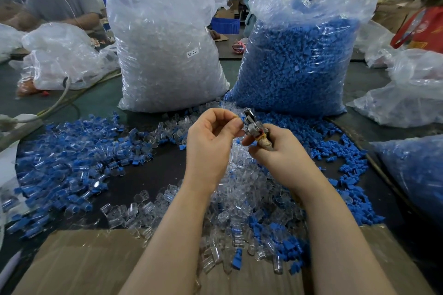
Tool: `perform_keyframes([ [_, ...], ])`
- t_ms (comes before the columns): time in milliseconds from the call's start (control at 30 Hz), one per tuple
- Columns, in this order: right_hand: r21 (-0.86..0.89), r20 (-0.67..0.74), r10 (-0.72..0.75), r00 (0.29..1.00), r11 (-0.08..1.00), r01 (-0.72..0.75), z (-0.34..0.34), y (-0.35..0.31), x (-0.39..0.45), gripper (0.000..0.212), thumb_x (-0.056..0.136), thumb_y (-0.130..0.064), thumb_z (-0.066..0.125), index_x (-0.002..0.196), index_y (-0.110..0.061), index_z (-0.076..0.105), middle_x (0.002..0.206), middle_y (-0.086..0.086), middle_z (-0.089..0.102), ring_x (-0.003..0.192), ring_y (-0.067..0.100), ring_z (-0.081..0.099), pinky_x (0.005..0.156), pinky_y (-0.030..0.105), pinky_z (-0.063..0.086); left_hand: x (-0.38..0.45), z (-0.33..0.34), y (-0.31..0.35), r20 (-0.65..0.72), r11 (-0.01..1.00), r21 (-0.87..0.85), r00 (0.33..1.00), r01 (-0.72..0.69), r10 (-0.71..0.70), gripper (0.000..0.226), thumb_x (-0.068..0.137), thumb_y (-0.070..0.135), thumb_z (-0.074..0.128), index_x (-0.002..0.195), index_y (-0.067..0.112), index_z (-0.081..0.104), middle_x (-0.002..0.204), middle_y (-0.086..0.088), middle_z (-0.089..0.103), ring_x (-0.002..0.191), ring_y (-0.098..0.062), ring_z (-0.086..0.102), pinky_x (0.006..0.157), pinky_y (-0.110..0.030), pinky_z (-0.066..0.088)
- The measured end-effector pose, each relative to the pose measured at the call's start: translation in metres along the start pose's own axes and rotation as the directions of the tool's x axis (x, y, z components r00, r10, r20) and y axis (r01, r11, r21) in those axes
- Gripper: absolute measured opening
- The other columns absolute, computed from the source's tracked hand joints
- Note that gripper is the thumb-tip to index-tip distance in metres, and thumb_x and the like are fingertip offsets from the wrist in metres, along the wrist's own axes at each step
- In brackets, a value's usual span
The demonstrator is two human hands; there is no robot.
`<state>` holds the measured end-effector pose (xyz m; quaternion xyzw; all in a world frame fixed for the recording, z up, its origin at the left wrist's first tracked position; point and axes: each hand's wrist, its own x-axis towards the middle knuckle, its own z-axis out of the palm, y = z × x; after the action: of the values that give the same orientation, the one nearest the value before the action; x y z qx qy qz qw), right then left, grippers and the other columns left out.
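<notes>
Metal hand tool (252, 123), wrapped handle: right hand (280, 153) fingers curled round it, long axis tilted up-left above the table (155, 165). Blue plastic piece (242, 118): pinched by left hand (211, 137), touching the tool head's left side.

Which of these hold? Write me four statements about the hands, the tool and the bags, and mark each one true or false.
1. The right hand grips a metal tool by its wrapped handle. True.
2. The left hand lies flat on the table. False: it is raised, pinching a small part at the tool's head.
3. The bag labelled SJ 017 holds blue parts. False: it holds clear parts; the blue ones fill the neighbouring bag.
4. Under the forearms lie loose clear and blue parts. True.
</notes>
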<state>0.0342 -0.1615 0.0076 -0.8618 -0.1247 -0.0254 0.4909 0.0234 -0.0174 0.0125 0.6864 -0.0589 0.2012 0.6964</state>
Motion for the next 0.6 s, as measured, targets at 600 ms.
perform_keyframes([
  [600,-0.229,-0.157,-0.008,0.988,0.973,-0.028,0.006,0.008,0.005,0.007,0.085,-0.022,0.061,0.086,-0.016,0.062,0.073,0.0,0.065,0.07,0.022,0.058,0.062,0.038,0.047,0.011,-0.018,-0.003,-0.117,0.832,-0.432,0.893,0.348,-0.435,0.004,0.09,0.007,0.065,0.093,0.007,0.069,0.079,-0.003,0.076,0.071,-0.01,0.072,0.063,-0.019,0.057],
])
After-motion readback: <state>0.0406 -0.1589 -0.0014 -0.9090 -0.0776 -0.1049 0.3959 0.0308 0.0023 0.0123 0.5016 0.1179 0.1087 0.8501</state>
